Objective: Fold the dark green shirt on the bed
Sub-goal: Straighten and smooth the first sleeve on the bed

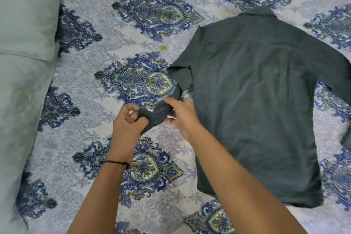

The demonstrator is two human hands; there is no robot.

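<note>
Green cuff [152, 118] cloth sits bunched between my two hands. My left hand [127, 125] pinches its end with curled fingers and thumb, and my right hand [180, 118] closes round the sleeve [177, 90] just beyond, over the patterned bedspread [85, 138]. Right of my fingers and stretching away from them, the dark green shirt [256, 100] lies back-up and flat, its collar [260, 12] farthest off. The sleeve looks twisted and doubled past my right fingers. If I lay it across like that, I expect a lump gets folded in. Pull too hard and the body could slide or wrinkle. The other sleeve [330, 59], far right of my fingers, trails out loose, so the fold could end lopsided.
</note>
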